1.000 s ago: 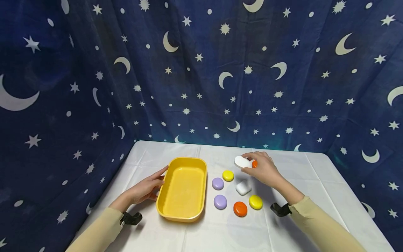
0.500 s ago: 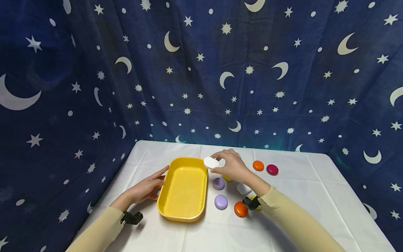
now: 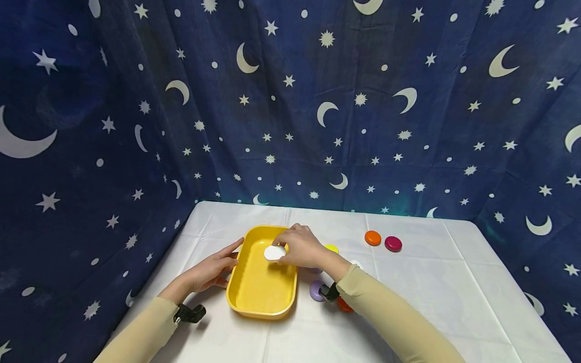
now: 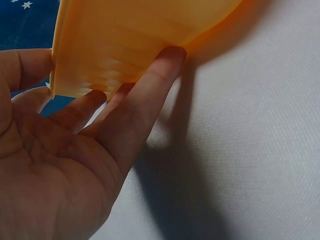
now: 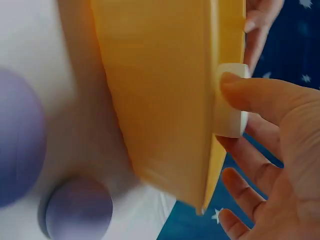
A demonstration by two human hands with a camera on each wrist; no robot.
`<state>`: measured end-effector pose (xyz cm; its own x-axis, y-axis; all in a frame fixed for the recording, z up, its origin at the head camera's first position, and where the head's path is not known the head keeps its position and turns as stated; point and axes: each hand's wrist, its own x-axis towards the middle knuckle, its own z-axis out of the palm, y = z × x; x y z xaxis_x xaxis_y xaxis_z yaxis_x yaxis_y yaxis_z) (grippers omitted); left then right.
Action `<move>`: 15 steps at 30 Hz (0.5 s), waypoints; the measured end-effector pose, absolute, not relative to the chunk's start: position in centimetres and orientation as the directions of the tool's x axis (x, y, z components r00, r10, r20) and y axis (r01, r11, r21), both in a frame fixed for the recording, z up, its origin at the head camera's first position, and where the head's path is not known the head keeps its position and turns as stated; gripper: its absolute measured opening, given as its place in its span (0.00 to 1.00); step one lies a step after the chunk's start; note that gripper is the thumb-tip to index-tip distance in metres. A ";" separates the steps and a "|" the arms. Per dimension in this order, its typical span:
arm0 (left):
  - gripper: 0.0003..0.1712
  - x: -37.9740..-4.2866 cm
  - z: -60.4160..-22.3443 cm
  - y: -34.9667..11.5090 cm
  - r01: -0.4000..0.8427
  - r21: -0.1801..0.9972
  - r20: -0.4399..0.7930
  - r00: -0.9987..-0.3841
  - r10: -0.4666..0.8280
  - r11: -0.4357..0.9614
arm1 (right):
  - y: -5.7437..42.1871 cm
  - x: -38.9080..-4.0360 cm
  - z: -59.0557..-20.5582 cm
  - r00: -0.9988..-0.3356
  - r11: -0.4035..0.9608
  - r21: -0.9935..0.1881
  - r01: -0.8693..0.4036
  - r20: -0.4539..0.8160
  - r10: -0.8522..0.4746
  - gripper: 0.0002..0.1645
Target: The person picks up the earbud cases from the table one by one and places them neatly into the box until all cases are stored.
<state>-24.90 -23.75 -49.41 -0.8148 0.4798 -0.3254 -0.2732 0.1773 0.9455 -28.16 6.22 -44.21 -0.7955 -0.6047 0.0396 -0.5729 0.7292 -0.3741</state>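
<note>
Fingers and thumb of the right hand [image 3: 303,248] pinch a thick, smooth, white oval piece [image 3: 274,253]. It was just by the far right corner of the yellow, round-cornered, plastic-looking tray [image 3: 260,297]; now it is over the inside, in the hand's fingertips. So it is past the edge but not let go yet. The right arm reaches left, above a round, shiny purple disc [image 3: 314,291]. Left of that hand, the left hand [image 3: 206,272] rests its spread-out fingers on the tray's outer side.

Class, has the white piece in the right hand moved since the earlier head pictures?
Yes, leftward: against the yellow tray, which stayed put, the white piece in the right hand went from right of it to over its inside.
</note>
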 end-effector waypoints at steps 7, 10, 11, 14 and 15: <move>0.43 -25.0 -49.5 -23.8 -0.278 0.944 -0.331 -0.816 0.474 0.179 | 4.3 -27.9 -45.4 -0.743 0.722 -0.270 -0.637 -0.031 -0.668 0.20; 0.42 -25.0 -49.5 -23.8 -0.281 0.944 -0.330 -0.813 0.479 0.173 | 3.8 -27.9 -45.8 -0.728 0.719 -0.224 -0.657 -0.055 -0.683 0.20; 0.42 -25.0 -49.5 -23.8 -0.281 0.944 -0.329 -0.813 0.481 0.172 | 3.7 -27.8 -45.9 -0.724 0.717 -0.212 -0.664 -0.060 -0.687 0.20; 0.42 -25.0 -49.5 -23.8 -0.282 0.944 -0.331 -0.815 0.475 0.173 | 3.5 -27.7 -46.1 -0.709 0.708 -0.176 -0.684 -0.072 -0.702 0.20; 0.42 -25.0 -49.6 -23.7 -0.282 0.943 -0.332 -0.816 0.473 0.175 | 3.4 -27.6 -46.1 -0.704 0.705 -0.167 -0.690 -0.074 -0.706 0.21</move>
